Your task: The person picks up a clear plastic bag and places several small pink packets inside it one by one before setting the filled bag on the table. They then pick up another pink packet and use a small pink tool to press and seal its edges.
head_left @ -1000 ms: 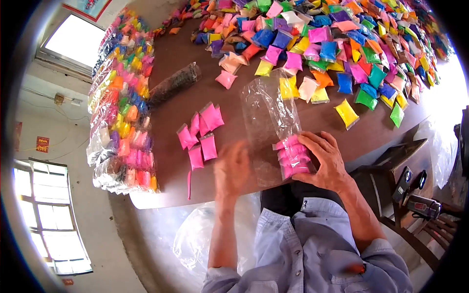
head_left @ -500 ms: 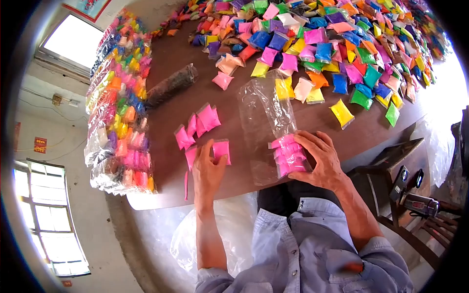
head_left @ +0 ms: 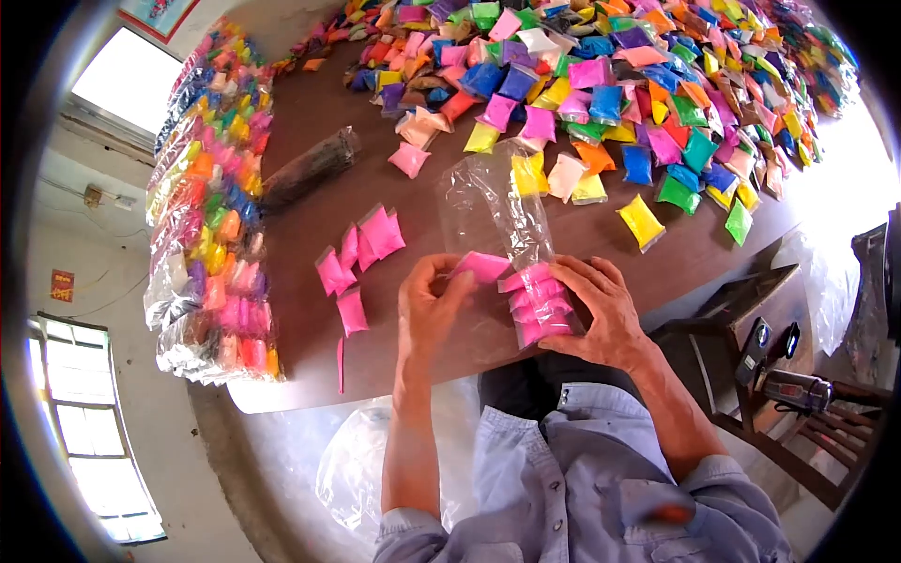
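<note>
My left hand (head_left: 432,305) pinches one pink packet (head_left: 482,266) between thumb and fingers, just left of a stack. That stack of pink packets (head_left: 542,308) lies at the table's near side, in or under a clear plastic bag (head_left: 474,211); exactly how the film wraps it is hard to make out. Curled around the stack's right side, my right hand (head_left: 601,314) grips it with thumb below and fingers above. Several loose pink packets (head_left: 380,233) lie to the left, with a thin pink strip (head_left: 341,366) below them.
A large heap of coloured packets (head_left: 610,103) covers the table's far side. Filled clear bags (head_left: 216,225) are stacked along the left edge, beside a dark rolled bundle (head_left: 312,169). At right stands a wooden chair (head_left: 817,441) with a camcorder (head_left: 796,389).
My left hand has picked up a pink packet from the loose group and carried it right, up to the stack. My right hand stays on the stack. The whole view has shifted slightly.
</note>
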`<state>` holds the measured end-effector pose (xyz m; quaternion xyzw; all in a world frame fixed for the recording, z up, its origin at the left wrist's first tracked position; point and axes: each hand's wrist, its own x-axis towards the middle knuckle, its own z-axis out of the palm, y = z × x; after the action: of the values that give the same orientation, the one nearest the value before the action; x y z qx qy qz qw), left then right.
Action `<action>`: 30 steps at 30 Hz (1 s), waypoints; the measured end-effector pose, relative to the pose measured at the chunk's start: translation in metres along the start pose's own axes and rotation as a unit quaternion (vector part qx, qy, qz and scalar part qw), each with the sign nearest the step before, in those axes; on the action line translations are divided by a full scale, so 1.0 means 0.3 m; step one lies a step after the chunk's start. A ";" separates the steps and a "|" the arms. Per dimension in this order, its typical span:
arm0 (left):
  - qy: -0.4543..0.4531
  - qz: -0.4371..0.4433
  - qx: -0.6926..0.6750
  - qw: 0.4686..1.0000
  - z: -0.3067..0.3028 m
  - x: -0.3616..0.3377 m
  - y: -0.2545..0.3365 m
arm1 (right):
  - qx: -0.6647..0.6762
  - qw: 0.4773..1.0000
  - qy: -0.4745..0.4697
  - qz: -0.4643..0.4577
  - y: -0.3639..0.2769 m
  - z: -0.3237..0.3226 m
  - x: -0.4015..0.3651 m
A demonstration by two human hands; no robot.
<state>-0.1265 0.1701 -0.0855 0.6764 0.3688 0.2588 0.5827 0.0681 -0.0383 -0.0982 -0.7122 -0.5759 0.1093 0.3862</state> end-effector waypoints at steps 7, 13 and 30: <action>-0.083 0.001 0.003 0.997 0.073 0.007 0.007 | 0.007 1.000 0.019 -0.002 0.004 0.006 0.001; -0.092 0.000 -0.003 0.996 0.101 0.004 0.004 | 0.018 1.000 0.009 0.003 0.012 0.003 0.007; -0.070 0.101 0.186 0.975 0.152 -0.004 0.063 | 0.004 1.000 0.004 -0.007 0.021 0.004 -0.003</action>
<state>-0.0880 0.1409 -0.0755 0.8229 0.2986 0.1950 0.4423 0.0716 -0.0387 -0.1035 -0.7071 -0.5784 0.1063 0.3925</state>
